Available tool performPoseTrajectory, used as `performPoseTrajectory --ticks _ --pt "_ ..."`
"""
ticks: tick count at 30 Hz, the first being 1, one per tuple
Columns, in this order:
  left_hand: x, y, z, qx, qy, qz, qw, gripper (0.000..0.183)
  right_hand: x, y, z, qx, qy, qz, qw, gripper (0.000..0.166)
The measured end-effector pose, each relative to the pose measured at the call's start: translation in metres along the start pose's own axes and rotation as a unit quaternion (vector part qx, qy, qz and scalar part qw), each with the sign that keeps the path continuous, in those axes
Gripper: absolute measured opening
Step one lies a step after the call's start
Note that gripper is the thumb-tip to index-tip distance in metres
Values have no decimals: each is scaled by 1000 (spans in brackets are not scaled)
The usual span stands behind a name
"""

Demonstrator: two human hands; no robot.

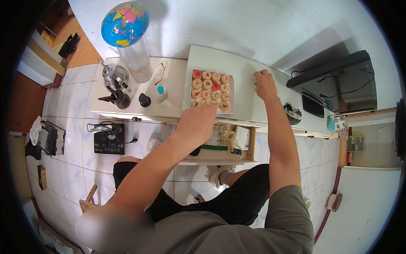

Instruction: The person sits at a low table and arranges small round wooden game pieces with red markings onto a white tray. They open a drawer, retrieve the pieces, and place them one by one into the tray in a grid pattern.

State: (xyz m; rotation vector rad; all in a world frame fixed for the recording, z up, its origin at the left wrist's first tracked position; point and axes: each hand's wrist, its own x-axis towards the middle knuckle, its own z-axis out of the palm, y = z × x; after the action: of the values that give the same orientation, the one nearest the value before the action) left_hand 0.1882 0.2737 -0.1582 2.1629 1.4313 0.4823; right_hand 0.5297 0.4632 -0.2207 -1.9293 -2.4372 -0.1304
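Note:
A shallow white box (232, 95) on the cabinet top holds rows of round, pale xiangqi (Chinese chess) pieces (206, 83). Most are marked in red or dark characters, and a few have red tops, such as the red-topped piece (215, 86). My left hand (197, 122) is bent over the box's near edge, with its fingertips at the nearest row; whether they pinch a piece is hidden. To the right of the box, my right hand (265, 85) is over the pale top with bent fingers apart, and nothing shows between them.
An open drawer (219, 162) with coiled tubing (231, 139) juts out below the box. At left are a globe (125, 23) on a clear cylinder, a metal kettle (111, 74), eyeglasses (161, 73) and a blue-capped bottle (162, 93). A monitor (342, 84) stands at right, near a black bag (292, 114).

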Motion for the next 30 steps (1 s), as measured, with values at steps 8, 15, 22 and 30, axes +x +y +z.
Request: performPoseTrajectory --ticks 8,15,22,30 --pt "3 6 7 8 -2 7 1000 23 -4 -5 -8 59 -21 48 997 33" --pt "7 15 13 9 -9 21 1000 25 -28 -3 4 56 -31 11 998 28" --pt "14 24 20 2 -39 15 999 28 -101 -75 -8 135 7 2 991 31" --pt "20 37 47 -124 -61 -26 990 39 -144 -90 -26 248 48 78 964 32"
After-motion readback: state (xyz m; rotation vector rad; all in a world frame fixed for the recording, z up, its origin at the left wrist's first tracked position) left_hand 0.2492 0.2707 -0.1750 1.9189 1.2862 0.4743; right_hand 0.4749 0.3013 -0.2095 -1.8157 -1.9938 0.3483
